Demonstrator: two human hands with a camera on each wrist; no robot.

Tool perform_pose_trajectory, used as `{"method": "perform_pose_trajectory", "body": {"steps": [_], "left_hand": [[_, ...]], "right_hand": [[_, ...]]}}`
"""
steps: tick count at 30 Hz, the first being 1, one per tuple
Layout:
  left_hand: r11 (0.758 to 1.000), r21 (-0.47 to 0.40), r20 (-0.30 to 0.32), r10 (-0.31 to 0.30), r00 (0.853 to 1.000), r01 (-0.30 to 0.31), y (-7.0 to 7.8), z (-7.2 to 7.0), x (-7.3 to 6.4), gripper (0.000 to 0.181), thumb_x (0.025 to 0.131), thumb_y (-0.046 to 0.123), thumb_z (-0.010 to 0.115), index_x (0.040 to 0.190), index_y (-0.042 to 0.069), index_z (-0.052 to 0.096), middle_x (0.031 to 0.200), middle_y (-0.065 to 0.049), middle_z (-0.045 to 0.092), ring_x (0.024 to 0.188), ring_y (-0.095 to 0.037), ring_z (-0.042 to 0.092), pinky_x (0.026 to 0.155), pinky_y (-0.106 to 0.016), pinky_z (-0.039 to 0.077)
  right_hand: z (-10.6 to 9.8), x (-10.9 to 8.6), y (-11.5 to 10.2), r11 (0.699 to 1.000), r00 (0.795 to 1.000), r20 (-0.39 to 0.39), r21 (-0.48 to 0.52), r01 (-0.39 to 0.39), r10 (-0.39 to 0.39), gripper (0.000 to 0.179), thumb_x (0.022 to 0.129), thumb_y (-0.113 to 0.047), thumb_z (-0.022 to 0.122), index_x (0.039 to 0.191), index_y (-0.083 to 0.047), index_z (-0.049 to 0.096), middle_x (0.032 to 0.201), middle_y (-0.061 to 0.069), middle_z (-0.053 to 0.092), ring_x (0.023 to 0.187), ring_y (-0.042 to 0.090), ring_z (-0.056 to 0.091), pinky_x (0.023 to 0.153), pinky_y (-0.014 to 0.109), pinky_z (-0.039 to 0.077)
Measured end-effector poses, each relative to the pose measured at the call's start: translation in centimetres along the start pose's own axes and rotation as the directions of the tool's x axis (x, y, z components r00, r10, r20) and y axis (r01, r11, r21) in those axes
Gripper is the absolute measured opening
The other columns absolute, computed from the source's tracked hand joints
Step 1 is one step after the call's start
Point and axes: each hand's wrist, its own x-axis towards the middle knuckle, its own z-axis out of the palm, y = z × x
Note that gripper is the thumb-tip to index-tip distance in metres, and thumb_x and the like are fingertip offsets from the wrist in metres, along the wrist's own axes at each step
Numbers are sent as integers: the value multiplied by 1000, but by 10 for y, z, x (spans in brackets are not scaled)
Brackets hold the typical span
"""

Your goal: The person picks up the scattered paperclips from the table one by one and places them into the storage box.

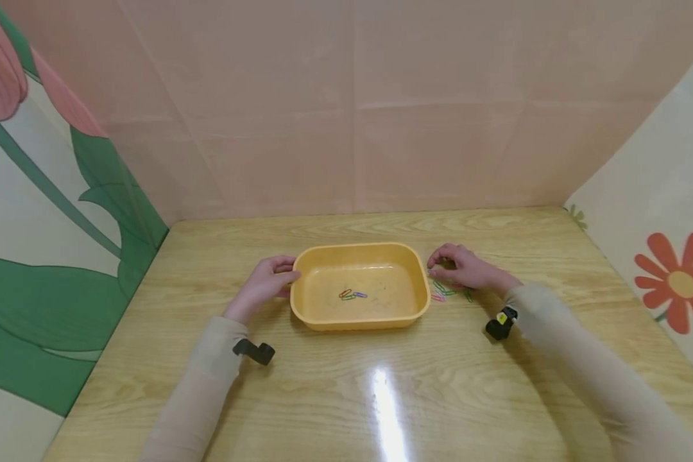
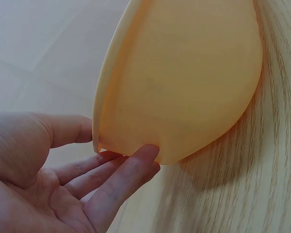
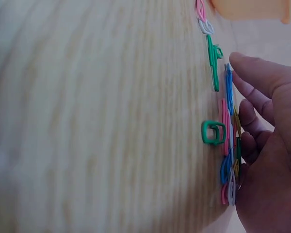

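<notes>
My left hand (image 1: 264,282) grips the left end of a yellow plastic basin (image 1: 360,324). In the left wrist view the thumb lies at the basin's rim (image 2: 103,92), with the other fingers beneath it against the outside. Red, green and blue paper clips (image 1: 348,296) lie on the basin floor. Just right of the basin, my right hand (image 1: 464,268) is low over a loose pile of coloured paper clips (image 3: 225,150). Thumb and forefinger nearly meet beside a blue paper clip (image 3: 228,90); whether they pinch it cannot be told.
The basin stands on a wood-grain table (image 1: 300,398). Pink and white paper clips (image 1: 437,297) lie close to the basin's right wall. A plain pink backdrop (image 1: 352,128) rises behind the table, with flower-printed panels (image 1: 678,282) at both sides.
</notes>
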Motion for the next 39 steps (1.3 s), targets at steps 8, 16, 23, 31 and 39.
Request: {"method": "perform_pose_trajectory", "body": {"steps": [8,16,23,31,39], "left_hand": [[1000,-7,-7,0,1000,0,1,1,0,36,87,9,56,121,0,48,117,-18,53,97,-30,57,69,-38,53],[1000,12,-18,-8,1000,8,2,2,0,35,87,9,56,121,1,49,118,-17,53,97,-30,57,70,-39,52],[1000,-1,-26,-15,1000,15,0,2,1,36,86,9,56,120,1,49,119,-17,52,98,-32,56,70,-40,52],[1000,0,-29,-11,1000,11,-1,2,2,37,87,9,56,121,0,48,119,-18,51,98,-31,56,71,-40,52],[1000,6,-33,-10,999,10,-1,2,2,37,86,9,57,121,1,48,118,-17,52,96,-30,57,70,-41,52]], "right_hand": [[5,1,25,995,998,1,-73,-62,62,15,86,-21,59,98,-12,58,99,5,51,88,24,34,71,35,23],[5,4,35,993,998,4,-108,-54,55,11,85,-25,61,92,-17,60,94,0,52,85,22,35,71,35,24],[5,6,37,993,1000,-13,-114,-18,17,8,83,-23,63,87,-17,61,90,0,52,83,21,37,71,34,26],[3,6,34,995,996,29,42,-90,89,14,86,-23,59,94,-11,59,93,5,54,83,21,45,71,29,39],[-9,11,31,976,978,82,92,-197,190,22,89,-27,53,97,-7,58,91,10,56,77,21,48,64,27,43]]}}
